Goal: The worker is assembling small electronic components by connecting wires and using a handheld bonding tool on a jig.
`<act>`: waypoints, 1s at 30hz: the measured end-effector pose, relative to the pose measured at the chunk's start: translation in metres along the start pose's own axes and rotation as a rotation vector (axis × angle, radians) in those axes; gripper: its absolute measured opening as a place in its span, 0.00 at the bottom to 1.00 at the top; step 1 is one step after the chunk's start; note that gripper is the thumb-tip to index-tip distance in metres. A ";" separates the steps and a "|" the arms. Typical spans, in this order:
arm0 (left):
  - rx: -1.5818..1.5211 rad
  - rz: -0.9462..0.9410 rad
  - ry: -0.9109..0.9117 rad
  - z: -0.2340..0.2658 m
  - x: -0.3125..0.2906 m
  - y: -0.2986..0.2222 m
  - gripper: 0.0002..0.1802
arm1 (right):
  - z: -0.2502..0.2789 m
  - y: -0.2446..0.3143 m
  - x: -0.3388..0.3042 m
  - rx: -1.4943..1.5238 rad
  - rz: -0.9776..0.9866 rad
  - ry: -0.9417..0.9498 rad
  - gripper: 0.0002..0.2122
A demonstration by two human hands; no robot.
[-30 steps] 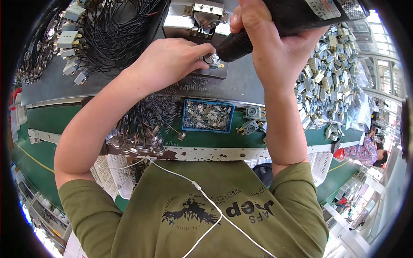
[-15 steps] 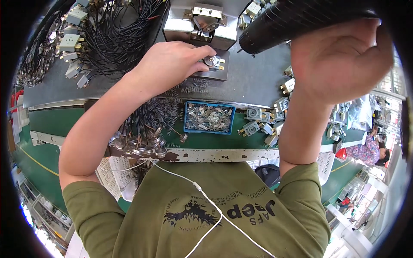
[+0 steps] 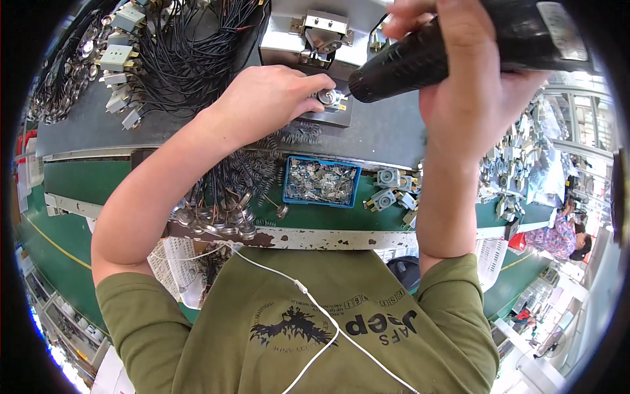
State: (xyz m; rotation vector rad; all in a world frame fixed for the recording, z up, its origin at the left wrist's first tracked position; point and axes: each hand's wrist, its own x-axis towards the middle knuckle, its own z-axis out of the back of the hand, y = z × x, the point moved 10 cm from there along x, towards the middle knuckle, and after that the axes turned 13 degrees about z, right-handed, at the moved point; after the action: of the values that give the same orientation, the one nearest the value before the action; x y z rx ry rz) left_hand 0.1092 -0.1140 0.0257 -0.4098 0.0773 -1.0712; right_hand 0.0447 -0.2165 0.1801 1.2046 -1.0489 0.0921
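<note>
Screwdriver [image 3: 453,49] in right hand [image 3: 472,98], long axis level, tip leftward.

Matt black plastic driver [image 3: 453,49], shiny metal part [image 3: 328,98], blue plastic tray [image 3: 321,182].

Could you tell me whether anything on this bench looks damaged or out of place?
The white front edge of the bench is chipped, with brown rust showing through, worst left of the middle. A few grey parts lie loose beside the blue tray rather than in it.
</note>
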 end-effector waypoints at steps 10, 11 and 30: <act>-0.012 0.038 0.044 -0.002 0.003 0.002 0.18 | -0.013 -0.031 -0.009 0.909 0.401 0.083 0.07; -0.010 0.052 0.058 -0.003 0.001 0.004 0.18 | -0.017 -0.027 -0.013 0.493 0.158 0.076 0.07; -0.048 0.057 0.069 -0.005 0.002 0.004 0.18 | -0.027 -0.023 -0.005 0.635 0.197 0.131 0.08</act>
State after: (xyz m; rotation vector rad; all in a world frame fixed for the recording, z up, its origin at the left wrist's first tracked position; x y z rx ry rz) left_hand 0.1123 -0.1150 0.0202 -0.4115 0.1756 -1.0284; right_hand 0.0717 -0.2027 0.1608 1.6299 -1.0521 0.6907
